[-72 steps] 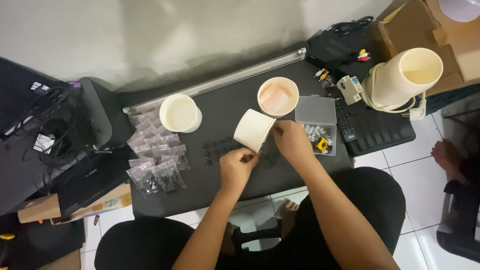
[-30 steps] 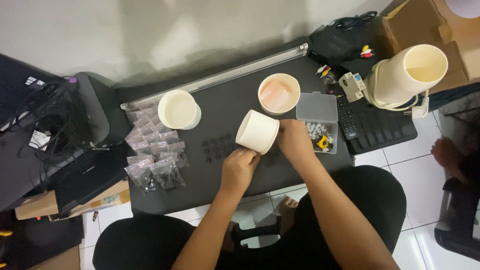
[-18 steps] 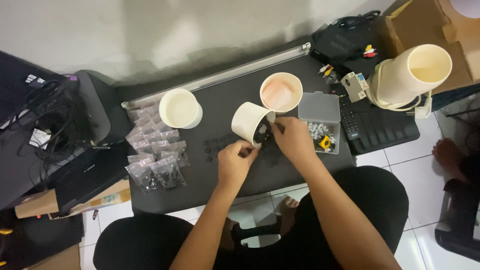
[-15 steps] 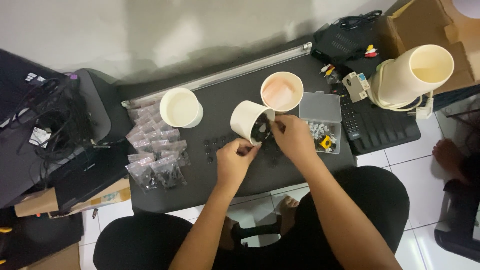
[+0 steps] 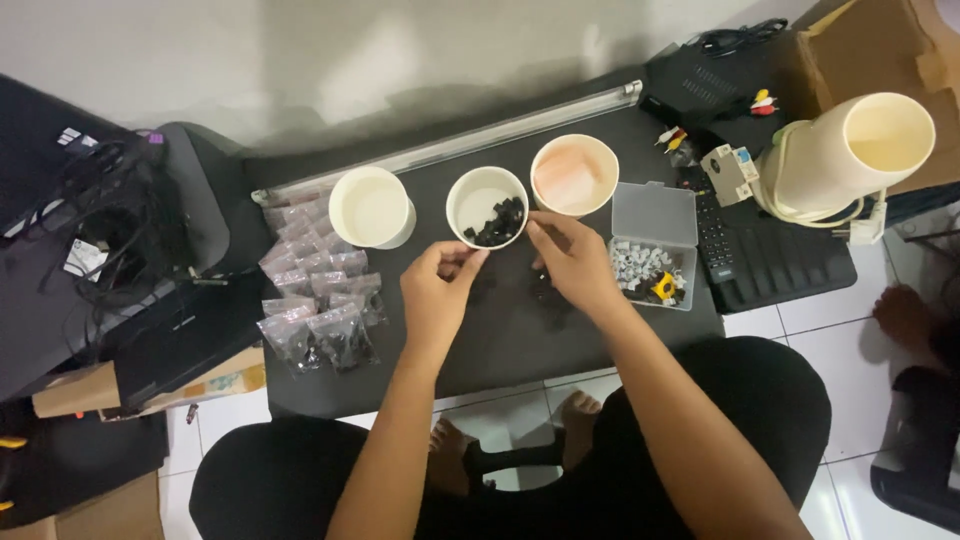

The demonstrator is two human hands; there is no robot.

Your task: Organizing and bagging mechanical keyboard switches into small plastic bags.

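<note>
The left hand (image 5: 437, 285) rests on the dark table (image 5: 500, 340), its fingertips pinched at the near rim of the middle paper cup (image 5: 487, 207). The right hand (image 5: 572, 260) touches the same cup's right side, fingers loosely curled; whether it holds anything cannot be told. The cup stands upright beyond both grips, containing small black parts (image 5: 497, 222). Farther left stands an empty cup (image 5: 372, 207).

Lying in a heap at the table's left end: small clear plastic bags (image 5: 318, 305) of dark parts, edges tinted pink. Sitting right of the paper cups: a clear, open plastic box (image 5: 655, 245) holding pale pieces and one yellow. Standing at top right: a brown cardboard box (image 5: 880, 45), flaps open.
</note>
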